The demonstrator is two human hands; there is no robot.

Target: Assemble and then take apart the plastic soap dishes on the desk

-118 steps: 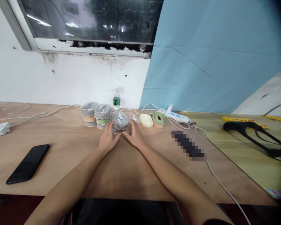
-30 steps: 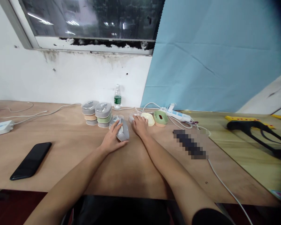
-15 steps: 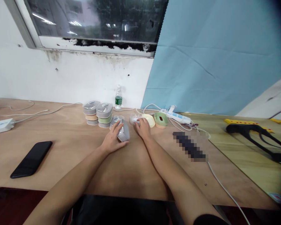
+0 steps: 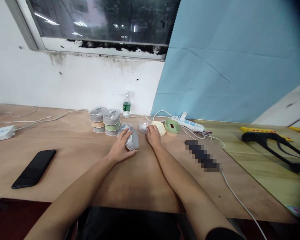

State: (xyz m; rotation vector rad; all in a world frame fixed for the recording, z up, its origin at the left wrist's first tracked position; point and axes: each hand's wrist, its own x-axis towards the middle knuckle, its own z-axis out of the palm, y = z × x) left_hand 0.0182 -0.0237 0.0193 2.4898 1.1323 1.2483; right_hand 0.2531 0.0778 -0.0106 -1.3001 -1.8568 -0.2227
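On the table, my left hand (image 4: 120, 146) grips a grey lidded plastic box (image 4: 133, 141), fingers over its top and side and thumb along the near edge. My right hand (image 4: 154, 136) is beside a small clear plastic container (image 4: 142, 127), its fingers bent and pressed together; whatever is between them is hidden. Just right of those fingers sits a cream scalloped plastic piece (image 4: 159, 127). A green plastic piece with an oval slot (image 4: 172, 126) rests on a peach one (image 4: 172, 134). Two stacks of similar boxes (image 4: 111, 117) stand to the left of the gripped box.
A water bottle (image 4: 126, 104) stands against the wall. Behind the plastic pieces lies a white power strip (image 4: 192, 125) with cables. A black phone (image 4: 34, 168) is at the left, a blurred dark object (image 4: 202, 156) at the right, and black straps (image 4: 272, 146) farther right.
My right hand has drawn back slightly from the clear container, its fingers now bunched at the container's right side. My left hand stays on the grey box.
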